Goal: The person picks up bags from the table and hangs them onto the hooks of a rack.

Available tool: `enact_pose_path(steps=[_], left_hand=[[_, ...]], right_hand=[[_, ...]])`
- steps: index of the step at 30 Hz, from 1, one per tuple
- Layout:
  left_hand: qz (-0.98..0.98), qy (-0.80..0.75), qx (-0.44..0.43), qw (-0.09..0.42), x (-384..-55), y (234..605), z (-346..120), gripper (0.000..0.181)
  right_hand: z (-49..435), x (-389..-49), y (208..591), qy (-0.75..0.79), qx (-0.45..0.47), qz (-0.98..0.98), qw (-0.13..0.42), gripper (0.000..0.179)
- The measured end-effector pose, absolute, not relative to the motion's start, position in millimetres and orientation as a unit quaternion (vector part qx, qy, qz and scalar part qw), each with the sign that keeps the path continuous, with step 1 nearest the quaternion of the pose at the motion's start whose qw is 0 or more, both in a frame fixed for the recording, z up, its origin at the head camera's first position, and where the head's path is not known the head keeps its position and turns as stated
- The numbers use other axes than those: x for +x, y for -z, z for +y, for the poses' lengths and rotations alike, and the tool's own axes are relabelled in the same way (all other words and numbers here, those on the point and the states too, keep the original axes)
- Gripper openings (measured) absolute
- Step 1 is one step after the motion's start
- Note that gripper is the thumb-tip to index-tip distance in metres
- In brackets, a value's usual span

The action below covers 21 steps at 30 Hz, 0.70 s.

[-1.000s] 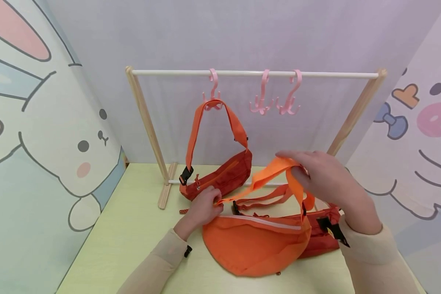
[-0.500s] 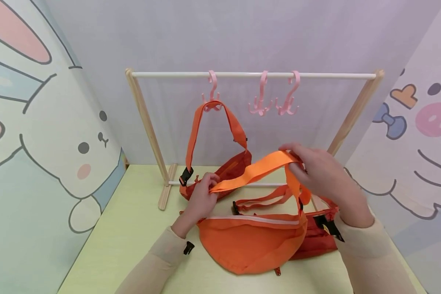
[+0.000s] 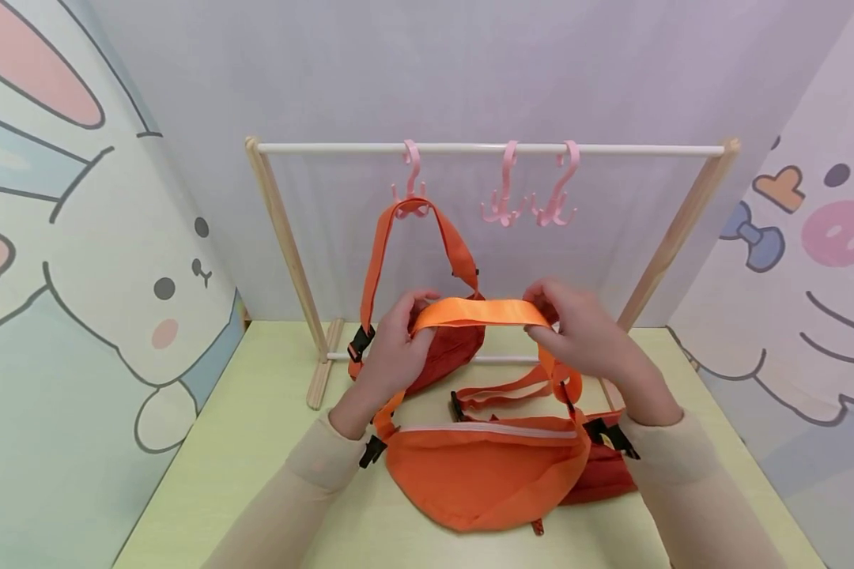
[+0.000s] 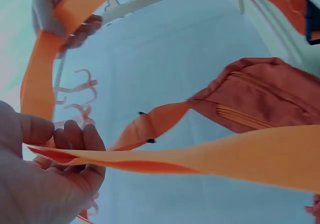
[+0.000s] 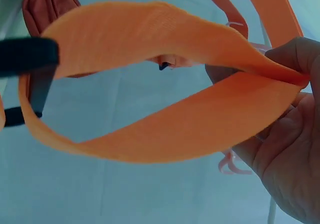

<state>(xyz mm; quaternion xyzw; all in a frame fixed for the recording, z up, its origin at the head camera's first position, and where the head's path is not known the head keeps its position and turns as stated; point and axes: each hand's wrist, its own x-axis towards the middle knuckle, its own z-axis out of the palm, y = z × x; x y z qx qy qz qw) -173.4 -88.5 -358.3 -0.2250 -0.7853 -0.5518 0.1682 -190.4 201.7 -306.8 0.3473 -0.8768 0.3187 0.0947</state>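
Note:
An orange waist bag (image 3: 484, 482) with a pale zip rests on the table, its bright orange strap (image 3: 480, 312) raised in a level span between both hands. My left hand (image 3: 398, 348) pinches the strap's left end between thumb and fingers, as the left wrist view also shows. At the other end my right hand (image 3: 576, 324) grips the strap; in the right wrist view a loop of webbing (image 5: 165, 129) runs from the fingers to a black buckle part (image 5: 42, 78). Black buckle halves (image 3: 373, 451) hang near each sleeve.
A darker orange bag (image 3: 450, 352) hangs by its strap from a pink hook (image 3: 413, 178) on the rack's white rail (image 3: 462, 148). Two more pink hooks (image 3: 504, 197) hang right of it. Behind the front bag lies a red-orange bag (image 3: 601, 478), partly covered.
My left hand has risen and moved along the strap, lifting it. My right hand has shifted left, and the strap now spans level between the hands. The front bag has barely moved.

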Motion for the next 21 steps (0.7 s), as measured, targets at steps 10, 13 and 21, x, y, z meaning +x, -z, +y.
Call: enact_pose_path(steps=[10, 13, 21], left_hand=[[-0.787, 0.541, -0.241, 0.173, -175.7, 322.3, -85.0, 0.028], [-0.786, 0.538, -0.247, 0.180, -177.6, 314.9, -88.9, 0.024], [-0.788, 0.506, -0.278, 0.214, -186.5, 294.2, -96.0, 0.021]], right_hand=[[192.3, -196.7, 313.5, -0.484, 0.312, -0.817, 0.000, 0.022], [195.5, -194.6, 306.3, -0.493, 0.312, -0.812, 0.016, 0.030], [200.7, -193.1, 280.7, -0.478, 0.328, -0.808, 0.106, 0.034]])
